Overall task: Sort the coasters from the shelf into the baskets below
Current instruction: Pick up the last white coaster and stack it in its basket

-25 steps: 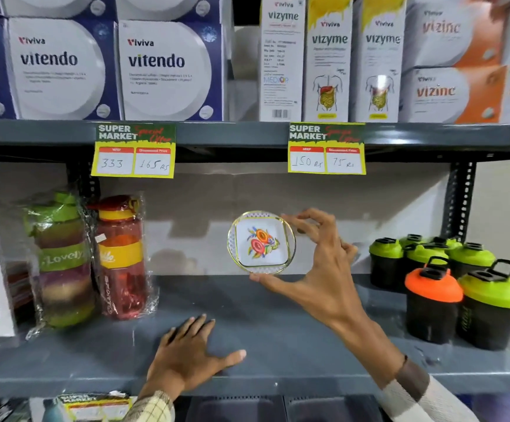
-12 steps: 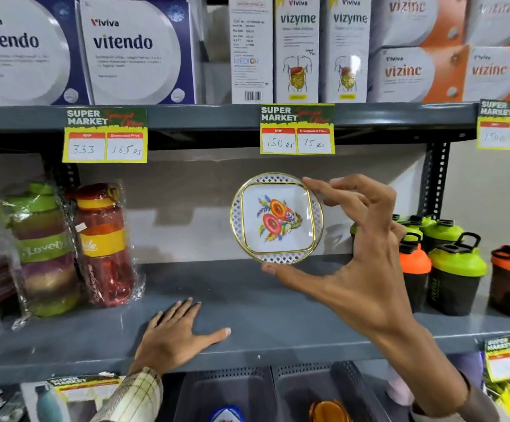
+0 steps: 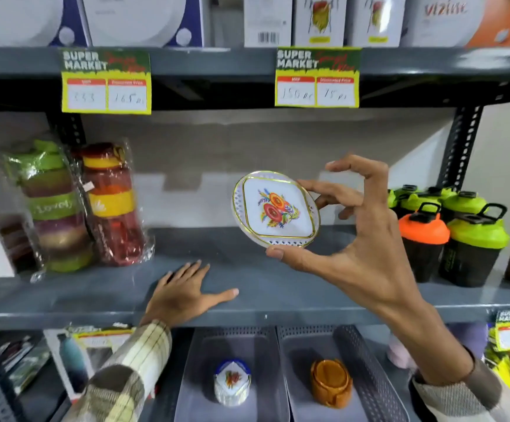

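Two baskets below already hold stacks, white floral in the left basket and orange in the right basket, while my right hand pinches one floral coaster above the shelf (not yet dropped), left hand spread flat there.

Lighting: even, fairly bright indoor light from above and in front. Soft shadow band under the upper shelf; faint hand shadow on the back wall. Glare on the plastic wrap of the bottles at left. Motion blur throughout: price tags barely legible. Wide-angle bowing at frame edges; lower corners soft and darker.
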{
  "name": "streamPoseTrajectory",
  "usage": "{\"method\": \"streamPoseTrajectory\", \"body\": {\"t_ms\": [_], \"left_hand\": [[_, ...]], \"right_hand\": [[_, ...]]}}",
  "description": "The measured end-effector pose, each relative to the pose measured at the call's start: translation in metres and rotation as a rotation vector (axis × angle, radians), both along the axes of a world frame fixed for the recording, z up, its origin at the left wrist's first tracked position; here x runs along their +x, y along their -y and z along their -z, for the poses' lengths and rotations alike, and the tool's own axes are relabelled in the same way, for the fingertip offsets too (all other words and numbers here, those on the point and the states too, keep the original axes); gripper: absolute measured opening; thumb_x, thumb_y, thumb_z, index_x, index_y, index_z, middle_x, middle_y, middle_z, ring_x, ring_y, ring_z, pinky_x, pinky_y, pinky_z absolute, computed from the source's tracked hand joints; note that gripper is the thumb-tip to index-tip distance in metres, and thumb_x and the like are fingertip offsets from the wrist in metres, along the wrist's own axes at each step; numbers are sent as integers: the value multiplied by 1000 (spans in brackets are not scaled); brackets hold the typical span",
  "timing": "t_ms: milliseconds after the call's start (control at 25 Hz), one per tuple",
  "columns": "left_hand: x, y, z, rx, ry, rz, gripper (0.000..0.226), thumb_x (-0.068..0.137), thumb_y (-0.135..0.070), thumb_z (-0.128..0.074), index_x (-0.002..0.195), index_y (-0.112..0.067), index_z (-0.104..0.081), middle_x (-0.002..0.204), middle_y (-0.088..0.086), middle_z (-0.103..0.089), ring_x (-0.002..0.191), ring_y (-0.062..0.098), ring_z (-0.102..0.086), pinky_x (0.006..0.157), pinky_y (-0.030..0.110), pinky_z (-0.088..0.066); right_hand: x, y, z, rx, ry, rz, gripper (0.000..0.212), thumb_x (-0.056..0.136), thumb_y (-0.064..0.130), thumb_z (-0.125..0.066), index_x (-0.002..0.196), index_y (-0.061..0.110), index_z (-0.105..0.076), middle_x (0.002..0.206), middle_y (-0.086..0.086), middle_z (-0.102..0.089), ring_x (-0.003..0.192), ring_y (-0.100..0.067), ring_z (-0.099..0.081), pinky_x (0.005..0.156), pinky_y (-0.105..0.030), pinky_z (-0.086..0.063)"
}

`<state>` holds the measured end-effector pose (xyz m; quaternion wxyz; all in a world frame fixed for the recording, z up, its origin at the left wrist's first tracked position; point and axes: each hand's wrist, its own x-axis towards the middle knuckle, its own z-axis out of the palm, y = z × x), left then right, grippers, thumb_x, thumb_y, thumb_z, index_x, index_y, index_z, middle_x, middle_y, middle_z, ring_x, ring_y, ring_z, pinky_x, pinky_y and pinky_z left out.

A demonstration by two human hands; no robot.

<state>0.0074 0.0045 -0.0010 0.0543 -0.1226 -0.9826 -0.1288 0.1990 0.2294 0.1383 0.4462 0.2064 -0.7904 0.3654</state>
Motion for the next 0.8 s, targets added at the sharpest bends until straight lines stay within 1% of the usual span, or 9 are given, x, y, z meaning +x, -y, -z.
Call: {"method": "streamPoseTrajectory", "body": {"t_ms": [120,200,280,360,400,480,560,720,800], "left_hand": [[1,1,1,23,-26,2,128,52,-107,-27,156,-34,-29,166,-13,-23,151,9,-20,124,42,-14],[1,2,-2,-5,-3,35,134,46,-107,-18,157,-34,-28,167,-11,-23,152,11,-21,123,44,-16],[2,2,-5,-60,54,51,133,48,-101,-16,160,-28,-18,169,-8,-11,155,12,-9,125,44,-8],[0,1,-5,-55,56,21,131,54,-105,-22,161,-30,-16,169,-11,-7,155,11,-5,125,43,-5],[-1,1,-4,-48,55,15,129,56,-105,-24,160,-31,-17,169,-12,-7,155,10,-5,125,43,-4],[-1,1,-3,-41,58,15,126,58,-105,-25,160,-32,-17,169,-13,-6,154,8,-4,125,42,-3],[-1,1,-4,-39,57,15,124,60,-104,-26,160,-32,-16,169,-13,-6,154,7,-3,125,42,-2],[-3,1,-2,-35,48,18,124,58,-105,-27,160,-34,-18,169,-14,-8,154,7,-5,125,43,-4],[-3,1,-3,-27,35,16,126,55,-106,-26,159,-34,-20,168,-14,-10,154,7,-7,124,44,-5]], "right_hand": [[1,0,20,8,205,-75,85,52,55,-88,114,31,-34,99,11,-78,94,-8,-71,83,-19,-49],[3,-2,36,33,351,-136,80,52,58,-86,110,32,-37,94,16,-79,92,-7,-72,80,-15,-49],[5,-4,57,72,504,-192,78,52,64,-84,108,33,-39,95,21,-78,90,-8,-73,80,-24,-53],[3,-2,83,111,667,-227,79,53,67,-84,109,34,-40,96,24,-77,86,-9,-73,77,-35,-56],[0,0,99,135,744,-240,79,54,68,-84,109,34,-40,96,25,-77,80,-7,-71,75,-36,-56],[-9,6,134,181,859,-230,77,54,73,-81,106,33,-41,95,26,-76,71,-5,-67,76,-29,-52],[-29,13,174,200,941,-193,76,53,77,-78,103,33,-42,94,22,-77,78,-7,-69,82,-23,-47],[-84,22,270,202,1056,-86,67,54,78,-76,99,40,-44,94,19,-78,82,-7,-73,79,-35,-58],[-107,27,309,224,1090,-36,67,53,81,-69,104,45,-49,102,14,-78,91,-11,-73,83,-37,-59]]}}
